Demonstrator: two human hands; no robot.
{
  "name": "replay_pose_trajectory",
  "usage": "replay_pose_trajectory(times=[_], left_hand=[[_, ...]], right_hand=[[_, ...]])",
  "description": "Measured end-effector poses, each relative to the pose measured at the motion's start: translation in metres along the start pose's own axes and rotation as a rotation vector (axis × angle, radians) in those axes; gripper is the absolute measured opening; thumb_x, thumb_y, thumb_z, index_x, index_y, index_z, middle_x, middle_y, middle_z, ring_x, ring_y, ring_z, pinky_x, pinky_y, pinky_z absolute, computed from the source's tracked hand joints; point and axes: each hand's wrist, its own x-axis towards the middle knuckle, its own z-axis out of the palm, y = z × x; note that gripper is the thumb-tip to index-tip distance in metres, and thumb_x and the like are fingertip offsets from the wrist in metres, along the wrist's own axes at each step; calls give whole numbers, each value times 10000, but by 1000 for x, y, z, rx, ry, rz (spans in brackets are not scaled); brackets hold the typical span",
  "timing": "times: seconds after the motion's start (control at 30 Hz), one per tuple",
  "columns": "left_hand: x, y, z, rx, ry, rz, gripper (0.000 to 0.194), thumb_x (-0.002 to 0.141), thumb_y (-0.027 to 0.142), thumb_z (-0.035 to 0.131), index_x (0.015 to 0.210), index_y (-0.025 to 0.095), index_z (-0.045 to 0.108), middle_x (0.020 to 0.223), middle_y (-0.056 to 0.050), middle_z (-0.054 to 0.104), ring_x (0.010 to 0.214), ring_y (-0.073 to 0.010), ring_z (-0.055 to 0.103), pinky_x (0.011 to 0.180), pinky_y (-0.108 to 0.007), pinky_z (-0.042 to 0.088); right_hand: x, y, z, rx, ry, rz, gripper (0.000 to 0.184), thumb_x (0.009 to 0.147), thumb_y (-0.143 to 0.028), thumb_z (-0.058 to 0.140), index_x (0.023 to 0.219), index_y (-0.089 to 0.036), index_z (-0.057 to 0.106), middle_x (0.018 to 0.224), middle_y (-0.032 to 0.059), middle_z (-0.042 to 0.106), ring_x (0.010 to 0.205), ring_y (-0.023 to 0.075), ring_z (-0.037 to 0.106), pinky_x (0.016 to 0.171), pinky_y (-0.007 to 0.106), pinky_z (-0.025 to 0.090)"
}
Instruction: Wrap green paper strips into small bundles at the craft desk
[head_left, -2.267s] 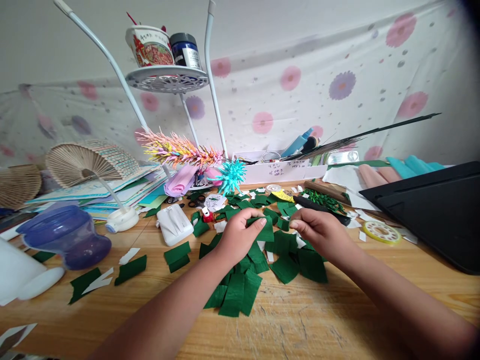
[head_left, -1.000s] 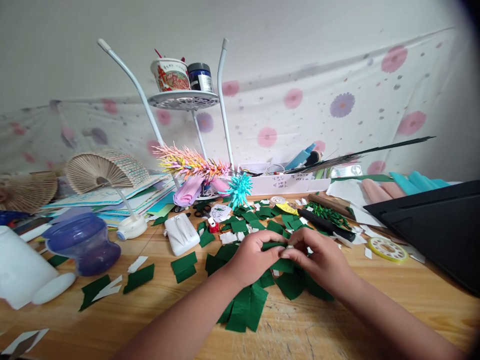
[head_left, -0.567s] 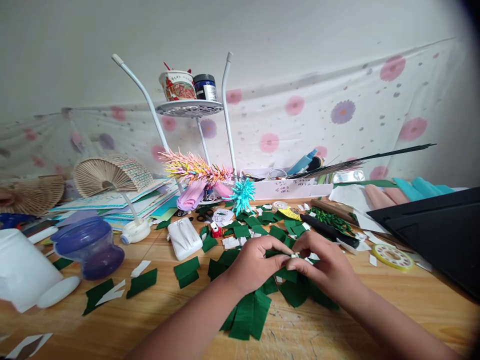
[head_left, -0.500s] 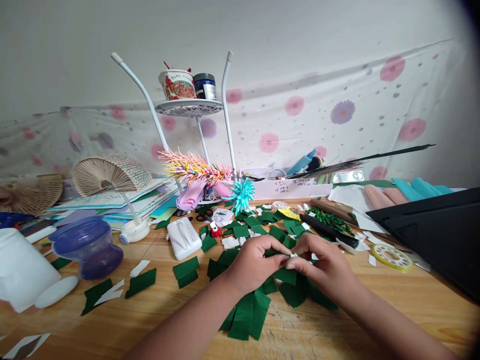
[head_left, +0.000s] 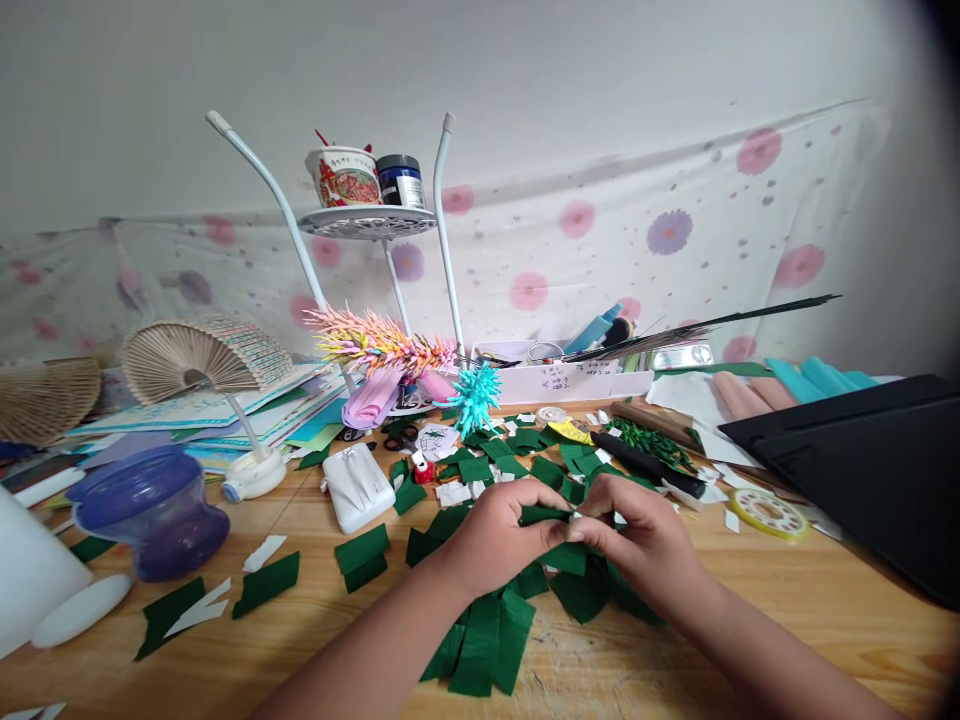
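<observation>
My left hand (head_left: 501,535) and my right hand (head_left: 643,532) meet above a pile of dark green paper pieces (head_left: 480,640). Thumbs and forefingers of both are pinched together on a small white piece (head_left: 575,517), mostly covered by the fingertips. Its kind is too small to make out. Just beyond the hands, more green and white scraps (head_left: 454,493) lie scattered. A black-handled tool (head_left: 649,465) rests behind my right hand, beside a bunch of thin twisted green strips (head_left: 651,440).
At left stand a purple plastic container (head_left: 154,515), a white cup (head_left: 34,570) and a white glue bottle (head_left: 255,470). A white case (head_left: 358,487) lies nearer the middle. Tape (head_left: 769,512) and a black panel (head_left: 862,470) are at right. Behind is a metal stand (head_left: 367,222).
The view has shifted slightly, moving the background a little left. My fingertips have drawn closer around the small white piece, so less of it shows.
</observation>
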Motion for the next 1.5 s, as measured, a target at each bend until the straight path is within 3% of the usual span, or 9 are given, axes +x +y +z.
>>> replay_pose_trajectory(times=[0.2,0.47,0.67,0.93,1.07,1.3,1.5], left_hand=[[1,-1,0,39,102,-23,114,683,237,563,723,141,610,701,-13,601,676,-121,530,629,-209,397],[3,5,-19,100,-22,-52,97,662,219,571,711,145,610,705,-3,598,677,-122,525,630,-210,385],[3,3,-13,78,-73,-27,87,667,203,566,718,144,604,716,-1,593,678,-116,515,636,-205,384],[1,-5,-6,45,-162,13,131,685,264,570,672,137,600,668,-2,563,675,-116,503,637,-209,384],[1,-6,-4,-30,-158,-27,155,689,280,566,731,135,602,716,-17,570,700,-122,511,660,-220,389],[1,-1,0,-77,-93,-85,136,721,242,515,777,138,583,743,-13,552,733,-133,508,685,-240,390],[7,-9,-3,-125,57,-136,160,739,259,482,800,143,574,759,-16,578,750,-145,518,672,-238,404]], right_hand=[[-1,0,-1,-62,-37,-43,131,768,-270,513,675,-180,497,617,9,530,572,123,489,517,227,384],[0,-5,0,-33,-129,-62,49,784,-169,476,781,-188,521,717,21,590,663,124,536,597,225,423],[1,-5,-5,23,-175,-48,25,770,-202,510,775,-183,525,699,11,579,642,111,535,581,206,427],[2,-2,-11,-27,-266,-322,148,792,-243,488,924,-193,532,759,42,548,700,127,507,607,235,420],[2,-2,-12,-79,-222,-386,145,787,-213,494,927,-193,529,772,48,551,717,138,503,617,252,415],[3,-1,-14,-102,-167,-267,37,784,-210,481,810,-185,490,758,43,509,707,143,484,605,258,414],[5,2,-15,-37,-94,-149,72,790,-197,459,722,-195,433,707,20,478,692,145,465,617,268,395]])
